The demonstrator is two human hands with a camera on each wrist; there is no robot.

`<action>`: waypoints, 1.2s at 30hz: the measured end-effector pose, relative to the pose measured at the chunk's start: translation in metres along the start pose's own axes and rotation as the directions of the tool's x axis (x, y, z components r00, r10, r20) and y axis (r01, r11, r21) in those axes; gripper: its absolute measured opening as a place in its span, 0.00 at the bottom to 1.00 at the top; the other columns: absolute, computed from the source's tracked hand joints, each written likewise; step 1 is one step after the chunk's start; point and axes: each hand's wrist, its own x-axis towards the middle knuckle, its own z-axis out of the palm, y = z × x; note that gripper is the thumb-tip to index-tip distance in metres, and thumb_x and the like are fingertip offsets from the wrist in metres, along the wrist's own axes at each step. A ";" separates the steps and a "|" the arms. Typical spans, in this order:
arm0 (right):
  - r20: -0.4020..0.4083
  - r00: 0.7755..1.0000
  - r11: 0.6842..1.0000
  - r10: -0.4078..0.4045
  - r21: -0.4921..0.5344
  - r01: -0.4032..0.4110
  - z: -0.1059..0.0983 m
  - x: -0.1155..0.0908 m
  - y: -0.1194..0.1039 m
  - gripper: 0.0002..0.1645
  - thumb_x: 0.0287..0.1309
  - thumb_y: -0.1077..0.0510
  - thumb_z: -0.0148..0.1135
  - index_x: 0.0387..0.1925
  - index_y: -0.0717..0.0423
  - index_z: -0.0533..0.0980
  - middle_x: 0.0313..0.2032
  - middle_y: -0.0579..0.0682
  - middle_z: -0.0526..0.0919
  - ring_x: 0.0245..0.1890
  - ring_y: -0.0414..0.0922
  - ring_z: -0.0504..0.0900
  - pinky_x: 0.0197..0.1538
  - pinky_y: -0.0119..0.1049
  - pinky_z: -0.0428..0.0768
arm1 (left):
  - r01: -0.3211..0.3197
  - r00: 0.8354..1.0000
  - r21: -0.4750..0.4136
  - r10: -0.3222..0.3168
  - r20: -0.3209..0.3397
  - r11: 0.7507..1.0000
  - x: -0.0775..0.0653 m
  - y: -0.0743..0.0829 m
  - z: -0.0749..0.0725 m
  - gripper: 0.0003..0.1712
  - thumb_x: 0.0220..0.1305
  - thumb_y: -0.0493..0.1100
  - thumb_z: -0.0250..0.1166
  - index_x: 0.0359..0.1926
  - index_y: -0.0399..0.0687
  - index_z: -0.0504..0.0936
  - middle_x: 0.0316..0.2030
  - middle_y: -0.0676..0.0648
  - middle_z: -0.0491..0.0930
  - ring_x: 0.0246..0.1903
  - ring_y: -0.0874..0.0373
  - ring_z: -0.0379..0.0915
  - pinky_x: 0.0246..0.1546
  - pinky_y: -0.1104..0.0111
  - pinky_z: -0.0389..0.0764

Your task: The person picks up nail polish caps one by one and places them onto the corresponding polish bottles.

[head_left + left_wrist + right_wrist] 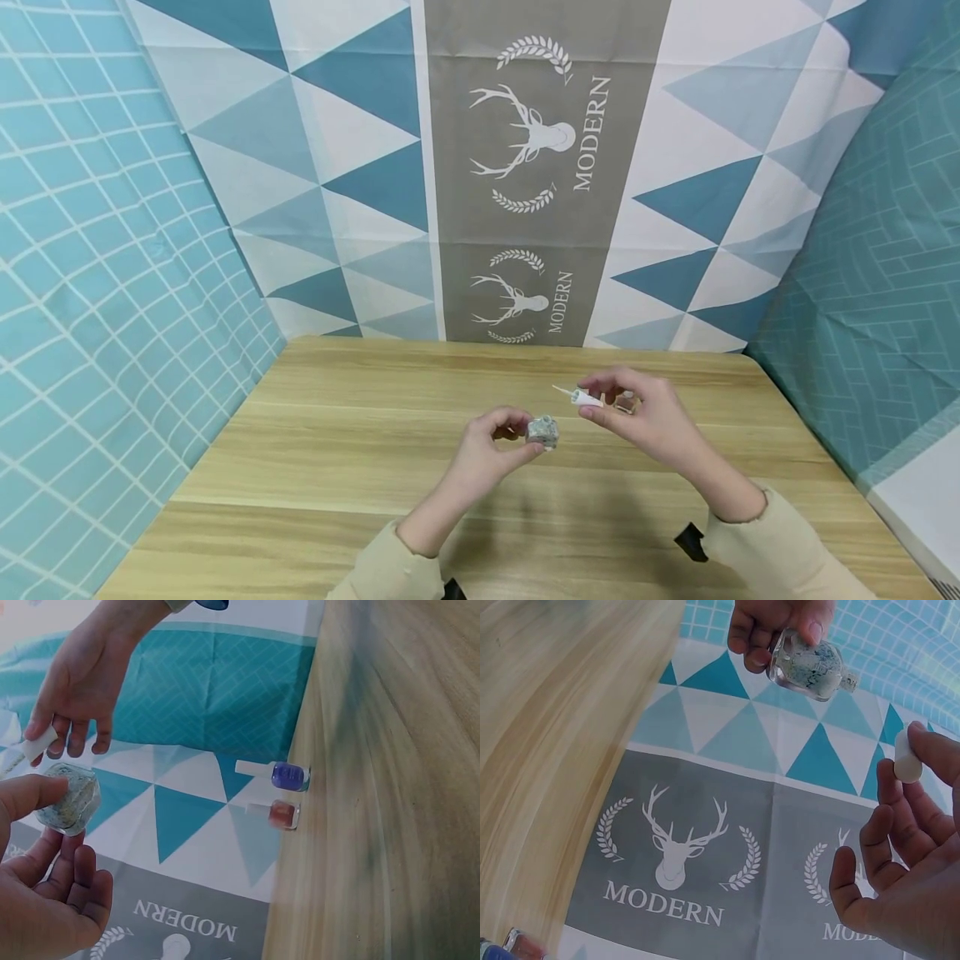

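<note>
A clear nail polish bottle (542,432) with grey-green glitter is gripped between the thumb and fingers of my left hand (482,450), above the table. Its bare neck (848,682) shows in the right wrist view. My right hand (647,414) pinches the white cap (586,398), with the thin brush (562,389) pointing left from it. Cap and bottle are apart, the cap a little higher and to the right. In the left wrist view, the brush (12,764) sticks out of the cap near the frame's edge.
On the wooden table (360,467) stand a purple nail polish bottle (289,776) and a red one (283,815), both with white caps; the right hand mostly hides them in the head view. Patterned cloth (360,167) hangs behind the table and at both sides.
</note>
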 end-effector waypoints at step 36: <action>0.067 0.986 0.989 -0.150 -0.005 0.151 -0.011 0.003 -0.008 0.13 0.48 0.57 0.72 0.36 0.40 0.78 0.33 0.35 0.78 0.31 0.41 0.73 0.30 0.30 0.72 | 0.038 0.998 -0.036 -0.035 0.060 0.999 0.001 0.005 -0.003 0.15 0.50 0.40 0.72 0.41 0.45 0.82 0.35 0.51 0.80 0.40 0.53 0.75 0.46 0.57 0.77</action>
